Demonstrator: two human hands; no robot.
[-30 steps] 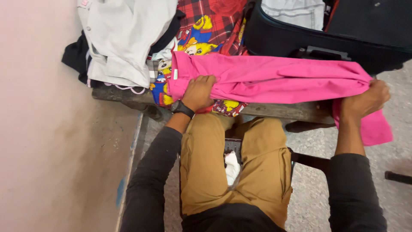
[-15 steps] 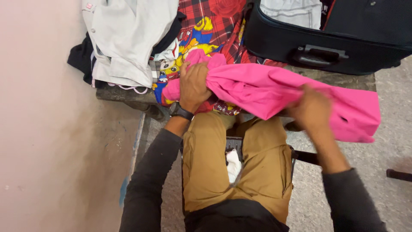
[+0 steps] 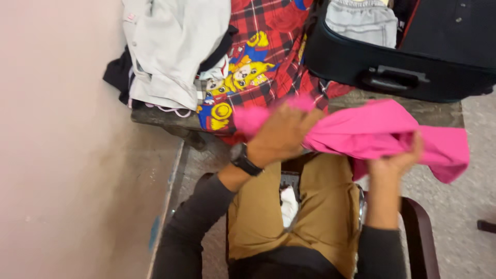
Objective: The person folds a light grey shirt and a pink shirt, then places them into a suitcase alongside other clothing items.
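While the left hand [image 3: 281,135] is clenched on one bunched end of a bright pink cloth garment [image 3: 382,135], its fingers blurred by motion, the right hand [image 3: 395,161] grips the same garment from below near its middle, fingers curled up into the folds. Between the two hands the pink garment hangs in the air above the person's lap, in front of the near edge of the bench, with a loose end trailing off to the right beyond the right hand. A black wristwatch [image 3: 243,159] sits on the left wrist, and both arms wear dark long sleeves [image 3: 194,227]. Below the hands are the person's tan trousers [image 3: 320,206], with a small white cloth [image 3: 289,204] lying between the thighs, and the dark rounded arm of a chair [image 3: 421,232] shows just right of the right forearm.

Beyond the hands, a worn grey bench [image 3: 439,111] carries a red tartan cloth printed with yellow cartoon figures [image 3: 258,67], spread across its middle and hanging over the near edge. To the left of it lies a heap of pale grey-white clothing [image 3: 170,46] on top of dark fabric [image 3: 118,75]. At the right end of the bench stands an open black suitcase with a handle on its side [image 3: 398,77], with folded light grey clothing [image 3: 361,20] inside.
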